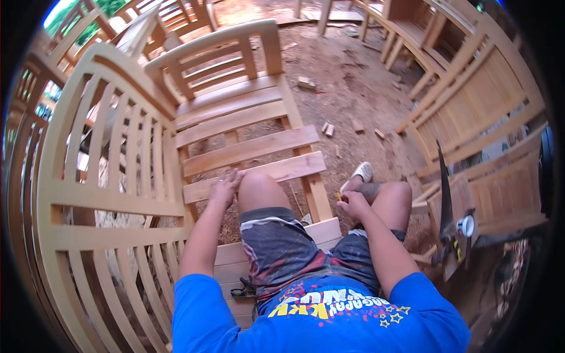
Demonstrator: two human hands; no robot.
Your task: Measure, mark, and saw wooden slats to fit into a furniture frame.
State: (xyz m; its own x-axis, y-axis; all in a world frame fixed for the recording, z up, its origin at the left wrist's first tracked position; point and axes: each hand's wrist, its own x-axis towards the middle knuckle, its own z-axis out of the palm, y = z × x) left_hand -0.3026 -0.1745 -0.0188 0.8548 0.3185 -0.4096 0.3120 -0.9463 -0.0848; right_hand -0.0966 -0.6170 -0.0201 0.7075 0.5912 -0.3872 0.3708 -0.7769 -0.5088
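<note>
I sit on a light wooden slatted bench, its barred backrest (112,200) rising on my left. My left hand (224,188) lies on a seat slat (288,167) beside my left knee, fingers stretched out and holding nothing. Ahead of it, another loose-looking slat (253,150) crosses the seat frame, with gaps between. My right hand (354,206) is closed near my right shin, a thin yellow pencil (339,196) poking out of its fingers. The rest of the pencil is hidden in the grip.
Small wood offcuts (328,129) lie on the dirt floor (353,76). To the right are a dark saw blade (444,182), a white round container (465,226) and wooden panels (477,106). A small dark tool (243,290) rests on the slats by my left hip.
</note>
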